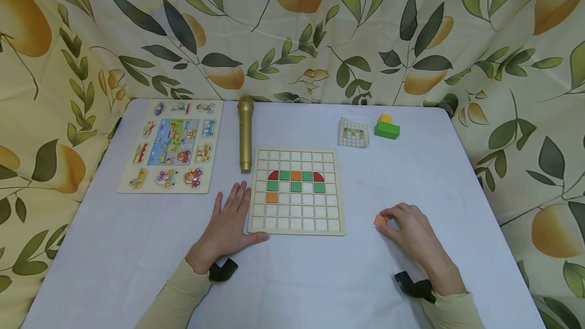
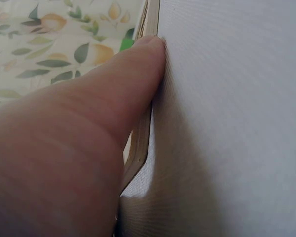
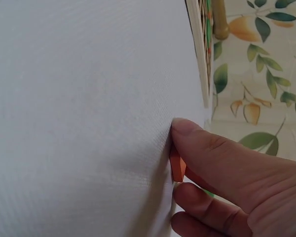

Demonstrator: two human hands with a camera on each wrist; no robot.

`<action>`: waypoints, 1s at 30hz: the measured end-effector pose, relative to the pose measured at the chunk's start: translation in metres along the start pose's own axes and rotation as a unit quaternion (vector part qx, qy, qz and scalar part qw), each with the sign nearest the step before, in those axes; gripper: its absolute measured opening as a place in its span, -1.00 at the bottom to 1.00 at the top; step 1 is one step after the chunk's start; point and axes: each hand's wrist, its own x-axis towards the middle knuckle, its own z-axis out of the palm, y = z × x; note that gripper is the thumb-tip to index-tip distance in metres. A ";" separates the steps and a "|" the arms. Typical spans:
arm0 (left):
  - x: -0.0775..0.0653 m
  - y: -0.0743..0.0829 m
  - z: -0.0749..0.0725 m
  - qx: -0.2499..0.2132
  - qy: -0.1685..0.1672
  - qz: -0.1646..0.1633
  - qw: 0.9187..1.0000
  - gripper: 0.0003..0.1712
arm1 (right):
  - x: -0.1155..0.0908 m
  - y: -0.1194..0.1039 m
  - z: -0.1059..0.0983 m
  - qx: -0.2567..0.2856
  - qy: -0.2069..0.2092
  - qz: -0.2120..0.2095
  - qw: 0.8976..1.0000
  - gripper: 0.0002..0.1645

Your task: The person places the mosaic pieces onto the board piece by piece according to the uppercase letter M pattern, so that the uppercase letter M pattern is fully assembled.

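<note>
A square wooden grid board [image 1: 297,233] lies mid-table, with green, orange and red pieces set in some of its cells. My left hand [image 1: 227,227] lies spread at the board's lower left corner, fingers straight along the left side. In the left wrist view its thumb [image 2: 123,81] rests against the board's edge. Right of the board, my right hand [image 1: 415,232] pinches a small orange block [image 1: 380,220] between thumb and fingers, low over the white cloth. The right wrist view shows the orange block [image 3: 177,167] partly hidden by the thumb.
At the back right stand a green block [image 1: 387,131] and a yellow block [image 1: 386,118], beside a small printed grid card [image 1: 353,140]. A gold microphone [image 1: 246,136] lies behind the left hand. A vehicle picture puzzle [image 1: 175,191] is at the left. Patterned fabric surrounds the table.
</note>
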 end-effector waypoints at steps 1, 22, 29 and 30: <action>0.000 0.000 0.000 -0.001 0.000 0.000 1.000 0.40 | 0.000 0.000 0.000 0.000 0.002 -0.002 1.000 -0.62; 0.000 0.001 0.000 -0.003 0.001 -0.002 1.000 0.39 | 0.019 -0.019 0.016 0.025 0.018 -0.027 0.999 -0.69; 0.000 0.000 0.001 -0.002 0.003 -0.002 1.000 0.39 | 0.035 -0.031 0.016 0.026 0.016 -0.052 0.998 -0.68; 0.000 0.000 0.001 -0.001 0.003 -0.002 1.000 0.39 | 0.037 -0.033 0.015 0.027 0.016 -0.058 0.998 -0.69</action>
